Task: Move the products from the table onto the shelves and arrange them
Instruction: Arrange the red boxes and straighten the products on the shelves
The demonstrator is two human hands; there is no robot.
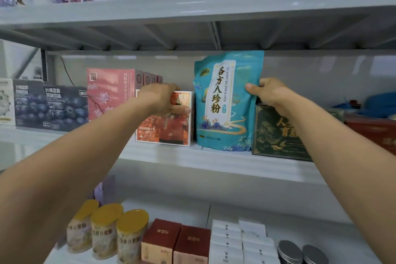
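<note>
**Squaring up 2 products on the middle shelf**

Both products in hand are off the desk and standing on the middle shelf (192, 159), so the step looks like arranging, not carrying. The left hand (159, 98) curls over the top of the orange box (167, 128), thumb on its front face and fingers hidden behind it. The right hand (269, 92) pinches the right edge of the teal pouch (222, 100), thumb in front. The pouch stands upright at 3 o'clock of the orange box, just beside it; whether they touch I cannot tell. At 3 o'clock of the pouch sits a dark green box (274, 133), very close to the pouch's lower corner. A pink box (109, 92) stands at 9 o'clock of the orange box and further back.

The next move likely calls for steadying the soft pouch so it does not slump forward once released, and for nudging the orange box in line with its neighbours. The pouch's top nearly reaches the shelf above, leaving little room to lift.
</note>
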